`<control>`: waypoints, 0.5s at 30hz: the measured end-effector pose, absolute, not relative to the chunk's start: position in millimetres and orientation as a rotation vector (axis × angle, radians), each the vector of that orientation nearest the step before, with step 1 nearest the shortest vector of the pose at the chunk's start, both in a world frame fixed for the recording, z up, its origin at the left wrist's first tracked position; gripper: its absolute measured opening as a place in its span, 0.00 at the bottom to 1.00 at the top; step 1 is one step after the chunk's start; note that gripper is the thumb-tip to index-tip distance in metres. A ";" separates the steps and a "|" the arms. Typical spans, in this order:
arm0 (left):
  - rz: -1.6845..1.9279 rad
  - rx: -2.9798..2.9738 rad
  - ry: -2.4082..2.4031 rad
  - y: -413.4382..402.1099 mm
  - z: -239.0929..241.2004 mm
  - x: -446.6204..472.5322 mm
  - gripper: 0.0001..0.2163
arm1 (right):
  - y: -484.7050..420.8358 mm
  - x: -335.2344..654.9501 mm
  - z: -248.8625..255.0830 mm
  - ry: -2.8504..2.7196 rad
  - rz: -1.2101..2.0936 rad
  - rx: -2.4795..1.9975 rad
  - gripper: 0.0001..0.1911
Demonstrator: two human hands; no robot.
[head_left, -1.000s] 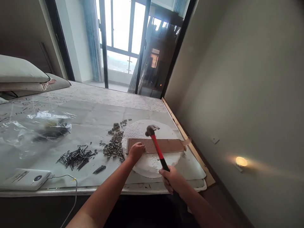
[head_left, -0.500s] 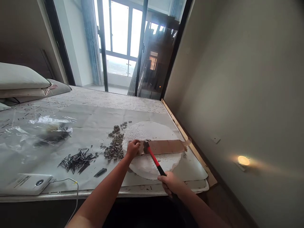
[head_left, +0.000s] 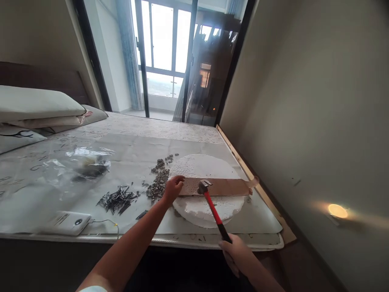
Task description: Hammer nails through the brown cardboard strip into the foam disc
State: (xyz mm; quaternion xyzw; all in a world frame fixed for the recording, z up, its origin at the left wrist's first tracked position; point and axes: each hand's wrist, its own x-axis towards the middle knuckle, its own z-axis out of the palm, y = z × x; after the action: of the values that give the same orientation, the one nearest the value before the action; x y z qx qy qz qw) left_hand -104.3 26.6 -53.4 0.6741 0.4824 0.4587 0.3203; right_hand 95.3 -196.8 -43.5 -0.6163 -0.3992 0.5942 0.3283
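My right hand point(head_left: 236, 252) is closed round the black grip of a claw hammer point(head_left: 214, 211) with a red shaft. Its metal head is at the face of a long brown board point(head_left: 226, 187) dotted with small holes; whether it touches cannot be made out. My left hand point(head_left: 174, 188) is closed on the left end of this board, its fingertips curled at the upper edge. Beneath the board lies a round white foam-like slab point(head_left: 209, 164). Small grey stones point(head_left: 158, 182) are heaped left of the slab, near my left hand.
Farther left lie a pile of dark nails point(head_left: 118, 199), a clear plastic bag point(head_left: 91, 164) with dark contents, and a white power bank point(head_left: 71, 222) with a cable. A grey sheet point(head_left: 136, 146) covers part of the mattress. A wooden bed rail point(head_left: 240, 160) runs along the right, by the wall.
The view has shifted, so the bed things appear farther right. The hammer head now sits farther from my left hand along the board. Both hands keep their holds.
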 end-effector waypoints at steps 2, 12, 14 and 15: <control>1.202 1.930 1.420 14.8 -56.9 -144.5 0.14 | -221.6 100.0 -51.5 -0.998 1.538 -1.617 0.19; -0.049 2.258 2.025 -36.2 -111.9 -267.5 0.13 | -291.9 110.9 -31.9 -0.997 1.629 -1.567 0.17; -0.118 2.243 2.055 -34.5 -114.2 -261.5 0.13 | -295.2 109.9 -28.3 -1.012 1.639 -1.569 0.15; -0.138 2.235 2.061 -33.3 -114.2 -258.2 0.13 | -296.9 109.9 -26.5 -1.020 1.634 -1.573 0.15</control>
State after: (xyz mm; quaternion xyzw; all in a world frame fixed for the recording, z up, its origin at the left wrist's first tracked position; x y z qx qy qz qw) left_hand -258.2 -33.3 -114.2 0.7335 0.6764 -0.0452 0.0491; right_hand 109.9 -296.9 -26.5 -0.5988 -0.3882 0.6223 0.3215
